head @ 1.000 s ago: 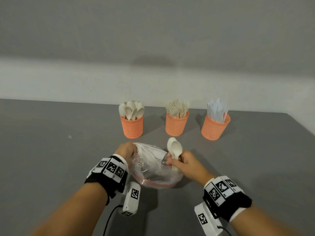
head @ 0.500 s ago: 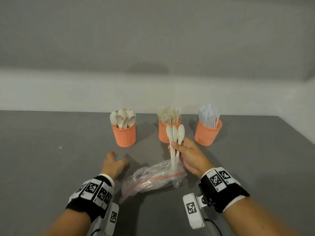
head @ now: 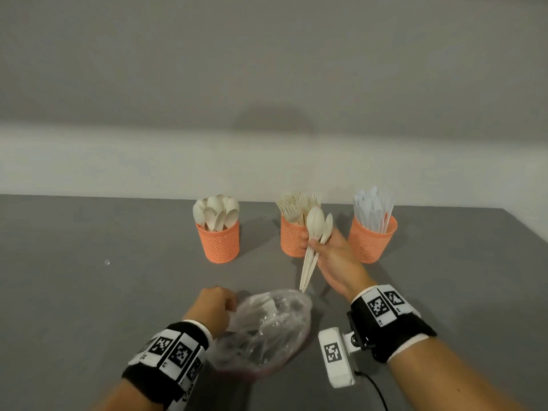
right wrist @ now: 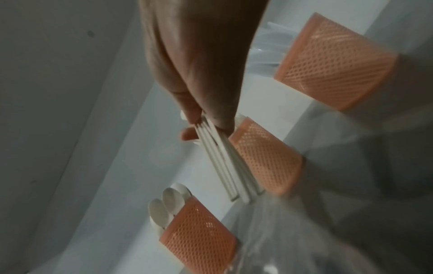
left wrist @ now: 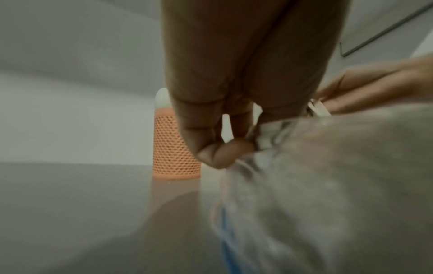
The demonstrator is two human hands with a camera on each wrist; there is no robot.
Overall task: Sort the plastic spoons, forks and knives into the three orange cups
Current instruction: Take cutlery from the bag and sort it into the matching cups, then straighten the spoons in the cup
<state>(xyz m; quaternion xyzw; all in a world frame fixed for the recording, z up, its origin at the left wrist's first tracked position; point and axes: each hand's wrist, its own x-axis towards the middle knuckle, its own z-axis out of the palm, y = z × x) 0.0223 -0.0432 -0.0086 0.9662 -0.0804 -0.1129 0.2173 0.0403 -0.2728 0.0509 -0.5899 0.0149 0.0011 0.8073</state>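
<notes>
Three orange mesh cups stand in a row at the back of the grey table: the left cup (head: 221, 242) holds spoons, the middle cup (head: 292, 240) forks, the right cup (head: 372, 243) pale knives. My right hand (head: 332, 256) pinches a bunch of white spoons (head: 318, 225) by their handles (right wrist: 225, 159), bowls up, in front of the middle cup. Their handle ends hang just above the clear plastic bag (head: 268, 330). My left hand (head: 216, 305) grips the bag's left edge (left wrist: 264, 137); the bag's contents are blurred.
The grey table (head: 89, 292) ends at a light wall behind the cups and at a right edge near the knife cup. A small speck (head: 107, 262) lies on the table at the left. Wrist cameras and a cable hang under both forearms.
My right hand has lifted the spoons clear of the bag, up and toward the cups. My left hand, which had lain on the table, has come back and gripped the bag.
</notes>
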